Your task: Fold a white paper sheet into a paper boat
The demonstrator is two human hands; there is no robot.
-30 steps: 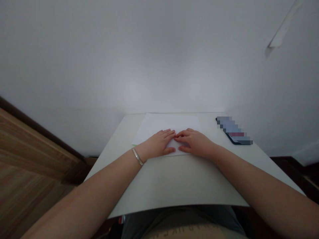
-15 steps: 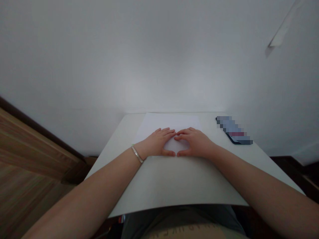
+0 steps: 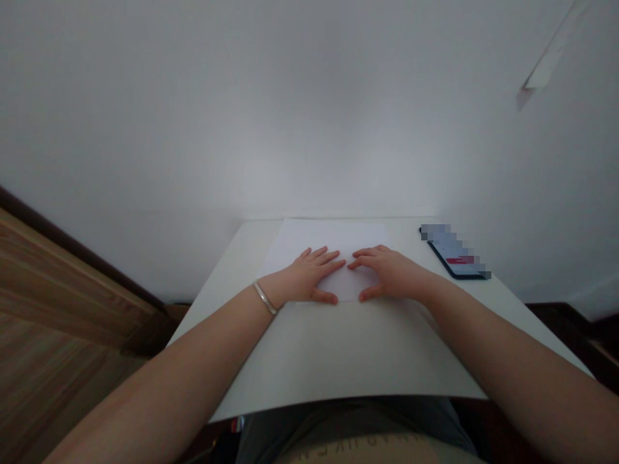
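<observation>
A sheet of white paper (image 3: 333, 235) lies flat on the white table (image 3: 358, 354), close to the wall. Fingers spread, my left hand (image 3: 312, 277) rests on the paper's left part, with its thumb at the near edge. A silver bangle (image 3: 265, 298) circles that wrist. Over the paper's right part is my right hand (image 3: 387, 274), fingers apart and slightly bent, thumb by the near edge. Whether its palm touches the sheet I cannot tell. A small gap separates the fingertips of both hands. Both hands and wrists hide the sheet's near corners.
On the table's right side lies a phone (image 3: 454, 254), its screen partly blurred out. A plain wall (image 3: 309, 129) rises right behind the table. Wooden furniture (image 3: 72, 309) stands at the left. The table's near edge (image 3: 358, 397) borders my lap.
My right hand has shifted right, away from my left hand, so the fingertips and thumbs that nearly met are now apart. The left fingers have spread a little more. The paper stays put.
</observation>
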